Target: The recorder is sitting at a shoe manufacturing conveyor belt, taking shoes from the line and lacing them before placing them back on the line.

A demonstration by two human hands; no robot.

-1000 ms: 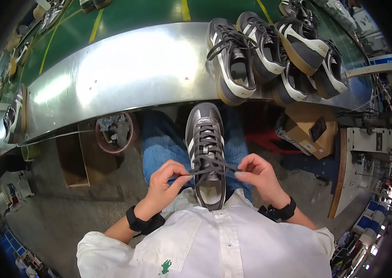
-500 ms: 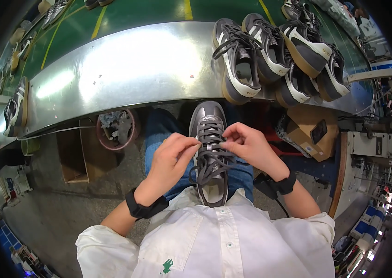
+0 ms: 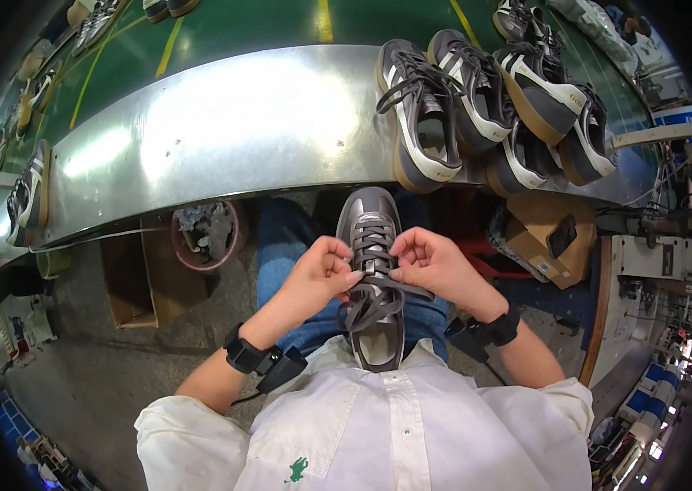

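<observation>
A dark grey sneaker (image 3: 370,204) rests between my knees, its toe pointing away from me and its opening close to my shirt. Dark flat shoelaces (image 3: 375,237) criss-cross its front, and loose ends bunch over the tongue near the opening. My left hand (image 3: 321,272) is closed at the left side of the lacing, thumb and fingers pinching a lace. On the opposite side my right hand (image 3: 432,263) pinches a lace too, thumb against the curled forefinger. The fingers partly cover the lace pieces they grip.
Several grey-and-white sneakers (image 3: 424,114) stand at the right of the metal bench edge (image 3: 248,114); another sneaker (image 3: 33,196) is at its left end. Beyond lies a green conveyor belt (image 3: 256,20). Below are a pink bin (image 3: 235,245), a cardboard box (image 3: 129,282) and an open carton (image 3: 554,237).
Both hands have moved slightly nearer to me along the lacing, the left one more. The loose laces over the tongue have shifted and bunched closer together.
</observation>
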